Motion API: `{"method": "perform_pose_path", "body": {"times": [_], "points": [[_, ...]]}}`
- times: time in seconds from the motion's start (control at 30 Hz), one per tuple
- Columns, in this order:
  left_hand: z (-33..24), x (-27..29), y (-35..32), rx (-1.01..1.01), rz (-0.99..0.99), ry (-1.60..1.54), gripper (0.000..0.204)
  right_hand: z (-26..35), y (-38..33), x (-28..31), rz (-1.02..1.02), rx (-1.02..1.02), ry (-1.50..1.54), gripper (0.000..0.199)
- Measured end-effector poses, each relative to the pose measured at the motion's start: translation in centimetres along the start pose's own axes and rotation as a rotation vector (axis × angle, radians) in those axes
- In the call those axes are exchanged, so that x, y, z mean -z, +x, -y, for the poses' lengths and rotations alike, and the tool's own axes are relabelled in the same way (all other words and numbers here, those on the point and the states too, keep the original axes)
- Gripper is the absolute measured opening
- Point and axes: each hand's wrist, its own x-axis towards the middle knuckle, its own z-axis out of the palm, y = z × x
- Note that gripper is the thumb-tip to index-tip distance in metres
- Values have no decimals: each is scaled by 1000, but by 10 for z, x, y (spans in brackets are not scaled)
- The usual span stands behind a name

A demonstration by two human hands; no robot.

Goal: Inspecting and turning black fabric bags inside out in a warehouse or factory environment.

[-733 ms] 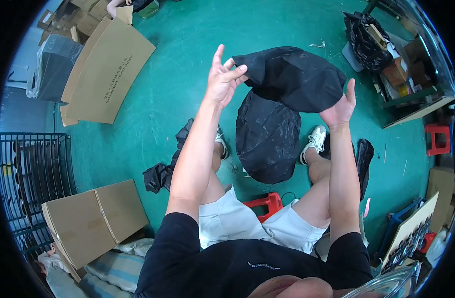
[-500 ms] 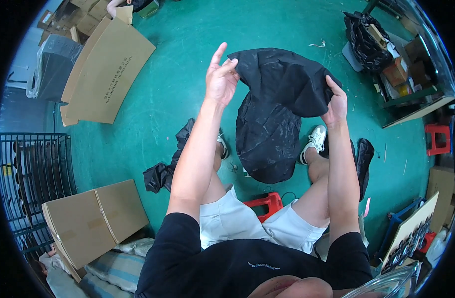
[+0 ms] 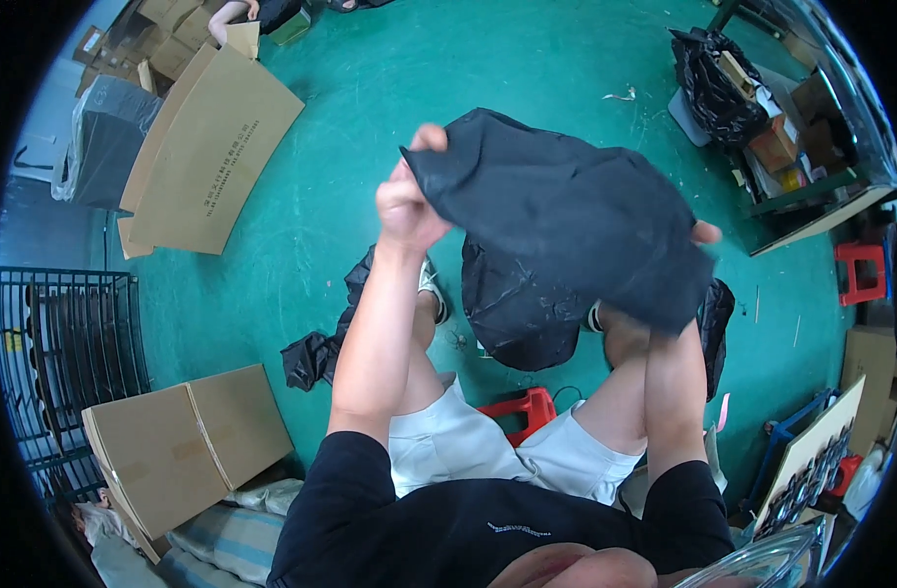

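Note:
A wide piece of black cloth (image 3: 566, 196) is stretched between my two hands in front of me. My left hand (image 3: 409, 201) pinches its left corner, with fingers closed on the edge. At the right edge, only the fingertips of my right hand (image 3: 705, 232) show past the cloth, which hides the rest of that hand; it grips the cloth from behind. Beneath hangs or stands a rounded black cloth-covered shape (image 3: 522, 304) between my legs; whether it joins the held cloth cannot be seen.
Crumpled black cloth (image 3: 311, 355) lies by my left foot, more black cloth (image 3: 718, 318) by my right leg. A red stool (image 3: 527, 414) is under me. Cardboard boxes (image 3: 189, 431) stand at left, a flat carton (image 3: 223, 157) behind them, a cluttered shelf (image 3: 801, 186) at far right.
The cloth has been spread wider and tilted down to the right. My left hand moved left and lower; my right hand moved right and lower and is now mostly covered.

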Motion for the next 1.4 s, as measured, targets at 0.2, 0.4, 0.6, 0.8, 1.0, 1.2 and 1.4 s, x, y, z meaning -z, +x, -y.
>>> {"method": "perform_pose_path", "body": {"times": [0.2,0.4,0.6,0.8,1.0,1.2,1.4], "points": [[16,34,0,498,288,564,17,-11,20,18,-534,-293,205,63],[32,16,3,831,579,759,35,-1,26,6,-546,-268,213,48],[49,51,6,840,162,1272,38,-8,22,-5,-655,-174,106,46],[67,82,7,380,-316,959,49,-9,6,-12,-570,-97,74,53],[47,93,15,451,-187,242,34,-14,16,-27,-568,-64,163,53],[16,25,13,362,-152,350,40,-4,18,8,-647,-87,155,42],[20,34,18,268,-218,98,34,8,13,-6,-436,-234,310,83]]}}
